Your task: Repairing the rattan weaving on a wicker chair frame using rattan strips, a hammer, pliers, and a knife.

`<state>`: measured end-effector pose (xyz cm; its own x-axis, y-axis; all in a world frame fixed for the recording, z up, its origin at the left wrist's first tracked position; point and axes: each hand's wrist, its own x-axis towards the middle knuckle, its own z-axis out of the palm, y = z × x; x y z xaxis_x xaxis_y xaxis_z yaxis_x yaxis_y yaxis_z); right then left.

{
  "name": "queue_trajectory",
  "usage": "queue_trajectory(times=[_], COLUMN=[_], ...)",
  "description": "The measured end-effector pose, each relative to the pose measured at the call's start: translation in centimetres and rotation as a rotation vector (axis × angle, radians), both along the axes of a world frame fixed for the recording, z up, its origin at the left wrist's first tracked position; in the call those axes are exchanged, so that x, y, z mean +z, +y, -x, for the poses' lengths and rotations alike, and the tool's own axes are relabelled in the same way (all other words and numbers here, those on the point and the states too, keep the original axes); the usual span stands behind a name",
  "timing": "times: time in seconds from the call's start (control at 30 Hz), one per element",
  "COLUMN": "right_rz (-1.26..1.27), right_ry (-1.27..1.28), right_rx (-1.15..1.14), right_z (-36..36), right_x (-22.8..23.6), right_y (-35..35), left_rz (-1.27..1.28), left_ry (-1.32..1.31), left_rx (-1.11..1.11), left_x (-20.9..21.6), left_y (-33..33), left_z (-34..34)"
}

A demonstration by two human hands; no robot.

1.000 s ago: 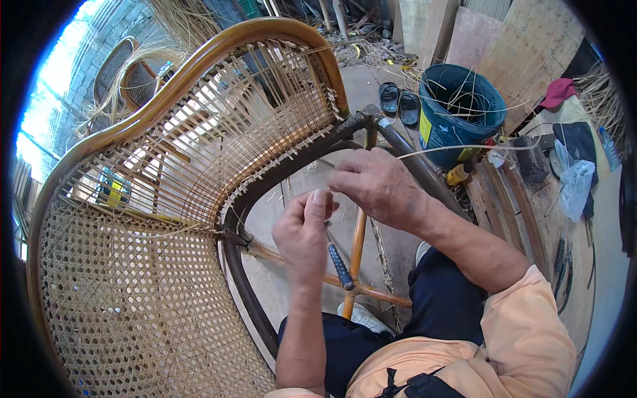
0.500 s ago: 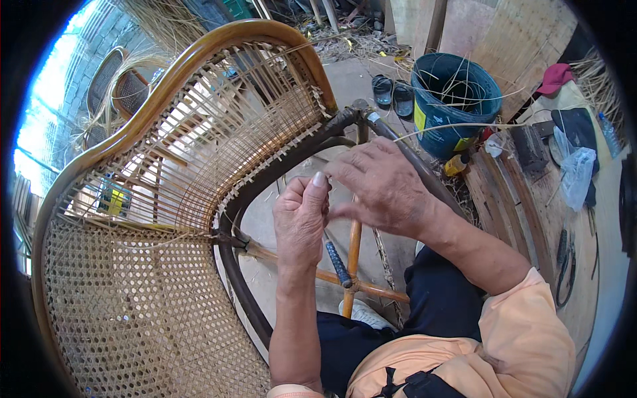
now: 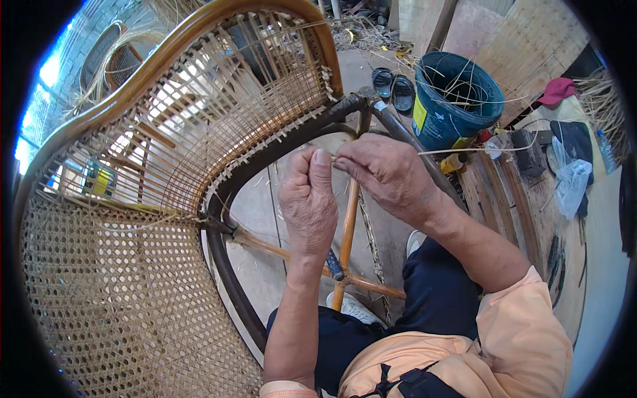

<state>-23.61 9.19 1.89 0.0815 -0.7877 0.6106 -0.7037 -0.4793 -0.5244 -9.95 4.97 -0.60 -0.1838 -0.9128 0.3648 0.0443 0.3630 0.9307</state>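
Observation:
Both my hands are raised together in front of the rattan chair frame's dark seat ring [image 3: 229, 282]. My left hand [image 3: 309, 192] is closed with the thumb pressed on top. My right hand [image 3: 385, 171] pinches a pale cane strand [image 3: 464, 151], whose loose length runs out to the right past the bucket. Between the two sets of fingertips a short bit of the strand shows. To the left stands the curved chair back, its lower part covered in woven cane mesh [image 3: 133, 298]. Its upper part carries open parallel cane strands [image 3: 219, 132] inside a glossy brown rim [image 3: 113, 106].
A dark teal bucket [image 3: 431, 142] with cane strands in it stands at the right, beside black sandals [image 3: 402, 93]. Further right are a yellow bottle [image 3: 452, 162], a clear plastic bag [image 3: 572, 186], a red cap [image 3: 557, 90] and wooden boards. A blue-black handle [image 3: 334, 264] shows below my hands.
My right hand has turned and lowered, its fingertips now pinching beside my left thumb. The strand's free end has shifted downward on the right. The view has moved slightly.

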Motion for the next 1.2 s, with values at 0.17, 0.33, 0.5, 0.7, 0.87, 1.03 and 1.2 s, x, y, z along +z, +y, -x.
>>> queue_trajectory(times=[0.17, 0.33, 0.5, 0.7, 0.87, 1.03, 1.2], right_rz=[0.097, -0.012, -0.044, -0.096, -0.097, -0.072, -0.014], right_ry=[0.227, 0.064, 0.067, 0.071, 0.119, 0.041, 0.104], right_rx=[-0.155, -0.453, -0.476, -0.523, -0.519, -0.543, -0.572], right_z=[1.3, 4.2, 3.7, 3.8, 4.1, 4.0, 3.7], right_x=[0.3, -0.6, -0.5, -0.2, -0.7, -1.0, -1.3], right_y=[-5.0, -12.6, -14.5, -14.3, -14.7, -14.4, -15.0], left_rz=[-0.127, -0.178, -0.185, -0.166, -0.078, -0.087, -0.102], left_ry=[0.079, 0.042, 0.088, -0.06, -0.14, -0.152, -0.148], left_rx=[0.016, 0.003, 0.002, -0.029, -0.019, -0.048, -0.075], left_x=[0.7, 0.6, 0.8, 1.1, -0.1, 0.2, -0.1], left_y=[-0.8, -0.6, -0.1, 0.5, 0.4, 0.5, 0.8], left_z=[-0.4, -2.0, -2.9, -3.0, -2.6, -2.4, -2.3])
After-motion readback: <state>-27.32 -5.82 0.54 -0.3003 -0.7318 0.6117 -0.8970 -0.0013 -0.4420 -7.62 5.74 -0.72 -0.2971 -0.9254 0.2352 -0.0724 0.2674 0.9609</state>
